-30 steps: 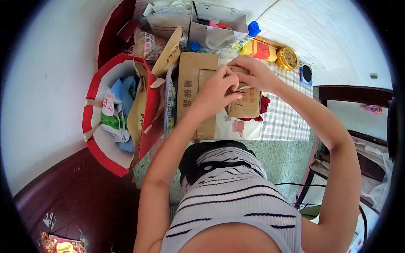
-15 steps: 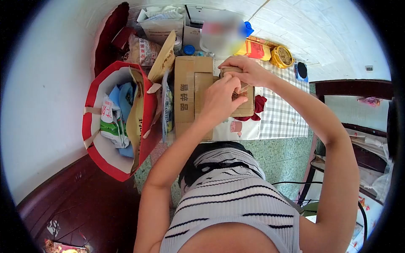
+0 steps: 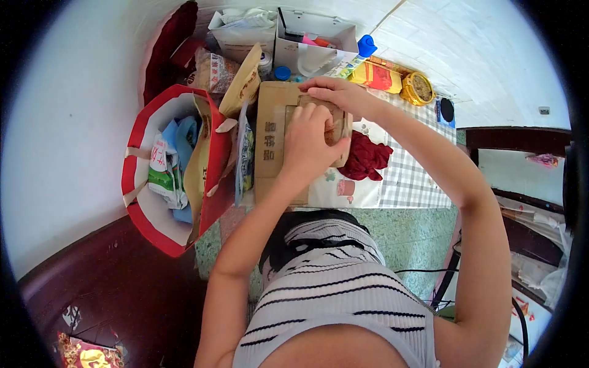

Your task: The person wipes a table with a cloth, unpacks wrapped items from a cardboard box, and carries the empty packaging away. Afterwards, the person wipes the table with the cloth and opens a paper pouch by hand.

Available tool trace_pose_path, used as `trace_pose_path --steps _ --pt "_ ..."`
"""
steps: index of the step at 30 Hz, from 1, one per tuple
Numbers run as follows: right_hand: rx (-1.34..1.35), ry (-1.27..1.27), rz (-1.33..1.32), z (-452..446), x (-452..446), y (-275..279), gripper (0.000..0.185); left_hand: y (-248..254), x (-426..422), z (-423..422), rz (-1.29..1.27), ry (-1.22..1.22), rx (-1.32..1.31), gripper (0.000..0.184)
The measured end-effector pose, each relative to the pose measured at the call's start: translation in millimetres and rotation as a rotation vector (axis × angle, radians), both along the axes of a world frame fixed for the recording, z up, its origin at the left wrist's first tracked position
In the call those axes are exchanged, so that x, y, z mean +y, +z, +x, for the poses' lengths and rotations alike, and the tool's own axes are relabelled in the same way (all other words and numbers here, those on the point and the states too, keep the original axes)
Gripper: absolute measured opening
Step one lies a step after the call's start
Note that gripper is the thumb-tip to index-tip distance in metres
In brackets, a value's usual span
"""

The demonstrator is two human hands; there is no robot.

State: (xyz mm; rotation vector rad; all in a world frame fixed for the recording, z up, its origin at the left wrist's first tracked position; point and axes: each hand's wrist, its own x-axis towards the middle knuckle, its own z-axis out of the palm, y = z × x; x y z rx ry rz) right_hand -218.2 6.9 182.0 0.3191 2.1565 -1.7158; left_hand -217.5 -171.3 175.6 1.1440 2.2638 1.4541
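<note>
A small brown cardboard box [image 3: 339,122] is between my hands, partly over the right side of a larger cardboard box [image 3: 270,116] with printed Chinese characters. My left hand [image 3: 311,136] lies across the small box from the left, fingers bent over its top and thumb pointing right. At its far edge, my right hand [image 3: 343,95] holds it with the fingers along the back and the thumb nearer me. My hands hide much of the small box. A crumpled dark red cloth [image 3: 366,156] lies just to its right.
Left of the boxes stands a red and white bag [image 3: 132,175] containing packets. White boxes [image 3: 316,58], a blue-capped bottle [image 3: 366,46] and a yellow tub [image 3: 418,89] line the wall. A checked cloth [image 3: 417,172] covers the table's right side.
The small box has moved left, partly over the larger one, with both hands on it. More of the red cloth shows. The view has shifted slightly.
</note>
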Motion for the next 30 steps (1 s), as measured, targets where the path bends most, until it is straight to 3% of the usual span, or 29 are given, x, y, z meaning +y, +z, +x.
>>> trace_pose_path --steps 5,8,12,13,17,20,25,30 --pt "0.053 0.182 -0.025 4 9 -7 0.053 -15 -17 -14 0.11 -0.016 -0.119 0.038" --pt "0.111 0.229 0.089 -5 6 -26 0.059 -38 -30 -19 0.204 -0.077 -0.329 0.036" --pt "0.093 0.207 0.237 -25 -15 -37 0.072 -34 -44 -27 0.132 0.041 -0.428 0.032" --pt "0.101 0.203 0.356 -29 -19 -39 0.076 -29 -47 -31 0.024 0.065 -0.328 0.03" --pt "0.094 0.23 0.453 -37 -30 -35 0.083 -24 -56 -38 -0.103 0.003 -0.387 0.029" --pt "0.062 0.262 0.452 -41 -31 -42 0.081 -30 -57 -30 -0.044 0.016 -0.343 0.029" --pt "-0.007 0.254 0.411 -43 -30 -37 0.069 -29 -52 -21 0.002 0.067 0.073 0.029" --pt "0.108 0.202 0.335 -37 -11 -50 0.061 -20 -47 -12 -0.013 0.131 0.162 0.021"
